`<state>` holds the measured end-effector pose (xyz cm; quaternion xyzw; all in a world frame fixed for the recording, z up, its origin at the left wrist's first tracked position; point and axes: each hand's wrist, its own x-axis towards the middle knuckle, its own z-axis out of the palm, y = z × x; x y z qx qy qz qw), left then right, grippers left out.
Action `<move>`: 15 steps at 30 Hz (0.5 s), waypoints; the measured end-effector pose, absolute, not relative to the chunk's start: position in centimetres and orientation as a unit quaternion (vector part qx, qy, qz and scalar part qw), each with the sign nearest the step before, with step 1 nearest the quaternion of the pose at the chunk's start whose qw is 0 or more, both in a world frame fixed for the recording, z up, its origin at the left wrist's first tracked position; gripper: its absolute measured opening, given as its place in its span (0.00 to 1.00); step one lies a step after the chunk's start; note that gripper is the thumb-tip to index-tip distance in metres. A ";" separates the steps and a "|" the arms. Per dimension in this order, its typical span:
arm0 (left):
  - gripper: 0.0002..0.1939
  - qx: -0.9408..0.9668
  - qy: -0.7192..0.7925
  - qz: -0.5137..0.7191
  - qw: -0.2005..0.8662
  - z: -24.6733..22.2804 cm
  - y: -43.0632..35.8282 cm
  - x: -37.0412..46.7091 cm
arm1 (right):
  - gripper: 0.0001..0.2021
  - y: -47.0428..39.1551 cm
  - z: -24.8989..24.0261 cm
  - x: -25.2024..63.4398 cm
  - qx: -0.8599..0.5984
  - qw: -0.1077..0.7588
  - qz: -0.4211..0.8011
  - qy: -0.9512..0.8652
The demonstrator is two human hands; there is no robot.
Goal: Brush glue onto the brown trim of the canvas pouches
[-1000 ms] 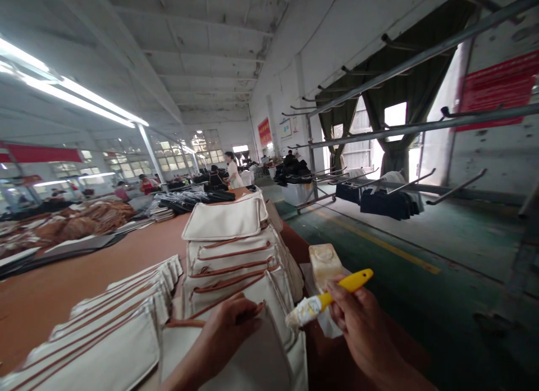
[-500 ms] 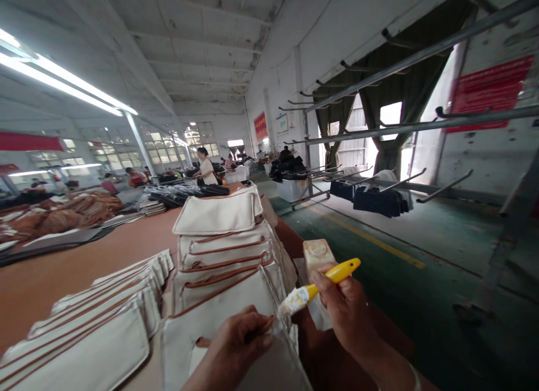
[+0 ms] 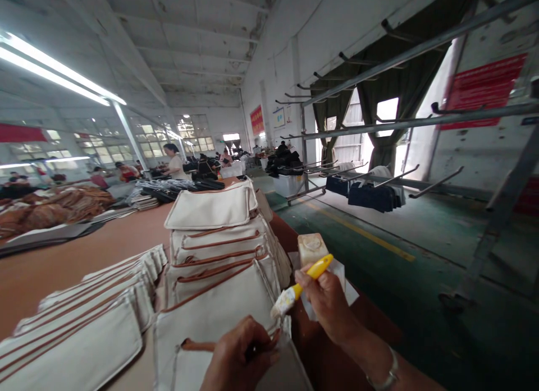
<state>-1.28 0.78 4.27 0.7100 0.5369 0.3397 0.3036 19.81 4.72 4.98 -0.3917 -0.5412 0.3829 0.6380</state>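
Note:
My right hand (image 3: 326, 298) is closed around the yellow handle of a paintbrush (image 3: 309, 279). White paste coats the brush's ferrule and bristles, which hang just above the edge of the nearest off-white bag piece (image 3: 210, 309). My left hand (image 3: 244, 352) rests over that piece, its fingers pinched on a brown strip (image 3: 197, 345); part of the strip is hidden under the fingers. Beyond the brush stands a cream-coloured, block-like container (image 3: 312, 246) on a white sheet (image 3: 351, 293). A stack of similar bag pieces with brown trim (image 3: 208, 207) rises ahead of my hands.
More off-white pieces (image 3: 84, 335) lie fanned out on the brown table (image 3: 126, 225) at left. A metal rack with prongs (image 3: 370, 127) stands on the right, dark items (image 3: 373, 196) hanging from it. A person (image 3: 173, 162) is farther back.
The brush has lifted slightly away from my left fingers, its handle now lower and further left in view. My left hand has shifted a little right and down. The whole view has moved slightly.

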 end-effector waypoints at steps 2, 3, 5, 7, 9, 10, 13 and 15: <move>0.08 0.696 0.556 0.331 0.310 4.4 0.8 -1.2 | 0.18 4.1 5.0 19.5 -0.373 0.607 0.438 -0.549; 0.08 0.690 0.565 0.322 0.319 4.4 0.8 -1.2 | 0.18 3.7 5.1 19.5 -0.369 0.602 0.454 -0.544; 0.07 0.684 0.577 0.300 0.330 4.4 0.9 -1.3 | 0.18 3.3 5.6 19.9 -0.373 0.611 0.459 -0.526; 0.07 0.688 0.581 0.284 0.330 4.2 1.1 -1.3 | 0.18 3.2 6.0 20.4 -0.392 0.630 0.427 -0.517; 0.07 0.692 0.578 0.274 0.333 4.0 1.3 -1.3 | 0.18 3.4 6.1 20.4 -0.401 0.636 0.390 -0.532; 0.07 0.696 0.577 0.268 0.333 3.9 1.4 -1.3 | 0.18 3.5 6.0 20.3 -0.397 0.629 0.388 -0.544; 0.06 0.715 0.584 0.228 0.309 3.8 1.6 -1.3 | 0.17 3.2 5.4 19.7 -0.361 0.593 0.453 -0.560; 0.04 0.740 0.590 0.184 0.265 4.2 1.5 -1.5 | 0.17 2.7 5.0 20.0 -0.360 0.597 0.482 -0.530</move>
